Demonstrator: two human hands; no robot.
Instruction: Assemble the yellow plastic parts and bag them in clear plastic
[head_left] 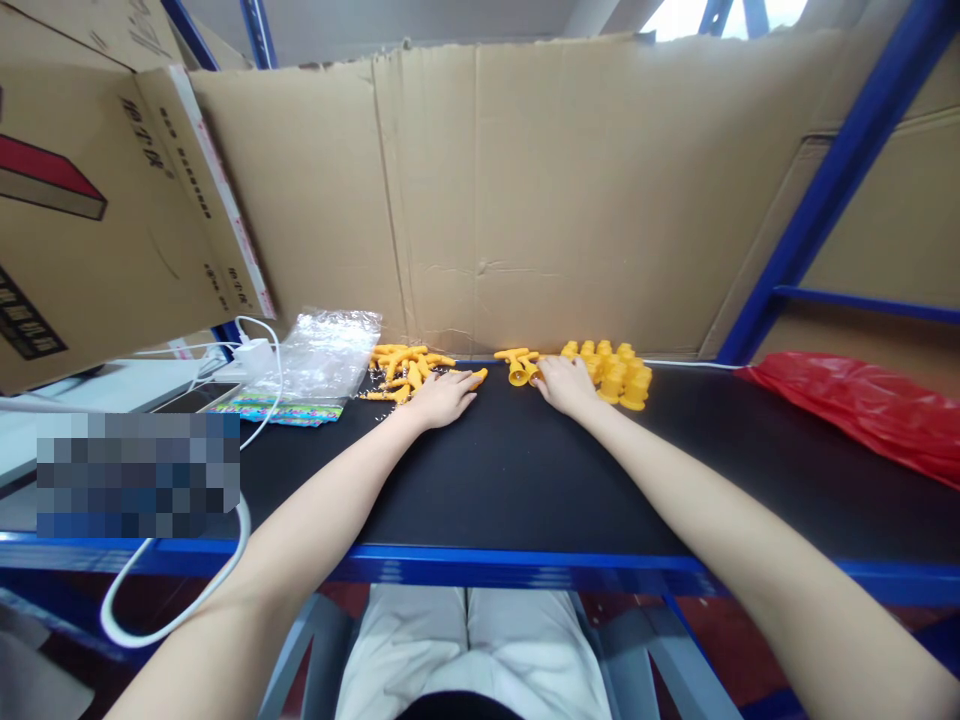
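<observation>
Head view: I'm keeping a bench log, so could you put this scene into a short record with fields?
Surface: black tabletop
Left hand: palm down beside a loose pile of yellow pieces; grip unclear
Right hand: fingers at a small group of yellow parts; grip unclear
Beside right hand: cluster of yellow cups
Left of pile: clear plastic
Far right: red plastic
Behind: cardboard

Red plastic [862,408] cut by right edge; left hand [444,399] hides some yellow pieces [411,372].
</observation>
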